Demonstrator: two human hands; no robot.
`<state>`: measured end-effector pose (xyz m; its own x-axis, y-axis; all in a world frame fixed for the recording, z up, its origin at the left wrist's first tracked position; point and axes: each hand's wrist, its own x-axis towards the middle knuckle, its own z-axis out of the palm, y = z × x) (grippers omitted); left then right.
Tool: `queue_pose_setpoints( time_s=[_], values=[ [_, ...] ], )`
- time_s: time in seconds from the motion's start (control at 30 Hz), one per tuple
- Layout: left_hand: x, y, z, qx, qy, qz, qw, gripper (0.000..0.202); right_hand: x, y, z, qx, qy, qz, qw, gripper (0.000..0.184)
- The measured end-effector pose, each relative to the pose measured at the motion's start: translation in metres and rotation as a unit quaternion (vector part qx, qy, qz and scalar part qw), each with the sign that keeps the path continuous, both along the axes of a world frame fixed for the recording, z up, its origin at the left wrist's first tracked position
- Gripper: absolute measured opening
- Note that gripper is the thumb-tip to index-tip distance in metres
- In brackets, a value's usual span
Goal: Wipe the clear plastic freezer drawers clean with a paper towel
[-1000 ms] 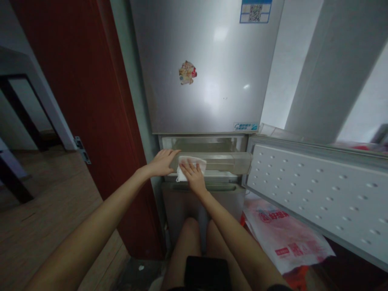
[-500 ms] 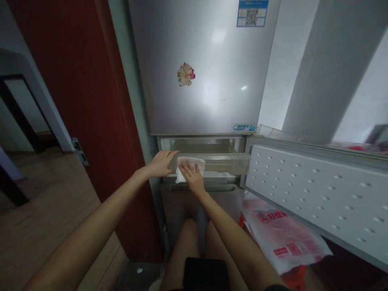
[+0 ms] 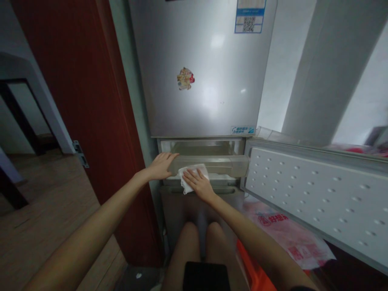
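A: How did your hands stand?

B: Your left hand [image 3: 160,166] lay over the left end of the clear plastic drawer front [image 3: 222,165], fingers on the top rim, thumb lower. Clamped or only resting: couldn't tell. Your right hand [image 3: 198,184] was palm-in, fingers slightly spread, flat on the thin white cloth [image 3: 185,185].

A: Cloth position, exactly?

B: Between your right fingers and the drawer front, ragged edge just right of your left thumb, not touching it as far as I could see.

A: Why hold it that way?

B: My read: your left hand braced the drawer against your right hand's push. Flat fingers likely spread the pressure so the cloth wouldn't bunch. The white dimpled door panel [image 3: 303,190] stood swung out right of your hands, probably to give the drawer room.

A: Counts around you?

B: Two hands, one cloth, one drawer front, one dimpled panel. Above your hands: one silver metal fridge door [image 3: 209,97] bearing one multicoloured decoration [image 3: 185,79] and two blue-and-white labels [image 3: 249,24]; a dark strip above was cut off. Right of and below your right hand: one red-and-white plastic bag [image 3: 279,226]. Left of your left hand: one red-brown wooden door [image 3: 112,141].
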<state>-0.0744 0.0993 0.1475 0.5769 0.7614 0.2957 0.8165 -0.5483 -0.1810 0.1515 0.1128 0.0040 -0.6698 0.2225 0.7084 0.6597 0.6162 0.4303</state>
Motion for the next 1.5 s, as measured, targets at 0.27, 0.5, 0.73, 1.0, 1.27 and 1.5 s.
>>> queue_pose_setpoints(
  time_s=[0.27, 0.5, 0.73, 1.0, 1.27, 1.5],
  values=[
    [-0.002, 0.003, -0.003, 0.003, -0.004, -0.008, 1.000, 0.082, -0.006, 0.007, 0.029, 0.018, -0.030, 0.010, 0.999, 0.044],
    [-0.001, 0.004, -0.003, 0.003, -0.005, -0.003, 1.000, 0.083, -0.007, 0.006, 0.027, 0.011, 0.012, -0.025, 1.000, 0.043],
    [-0.003, 0.005, -0.004, 0.009, -0.014, -0.016, 1.000, 0.080, 0.040, -0.008, 0.013, 0.011, 0.100, -0.097, 0.990, 0.046],
    [-0.003, 0.006, -0.005, 0.016, -0.007, -0.018, 1.000, 0.078, 0.058, -0.014, -0.007, 0.025, 0.208, -0.110, 0.972, 0.051],
    [-0.005, 0.009, -0.007, 0.028, -0.009, -0.026, 0.999, 0.079, 0.038, -0.027, -0.040, -0.050, 0.307, -0.079, 0.947, 0.078],
    [-0.004, 0.006, -0.006, 0.022, -0.015, -0.023, 0.999, 0.078, 0.033, -0.027, -0.031, -0.045, 0.353, -0.043, 0.934, 0.093]
  ],
)
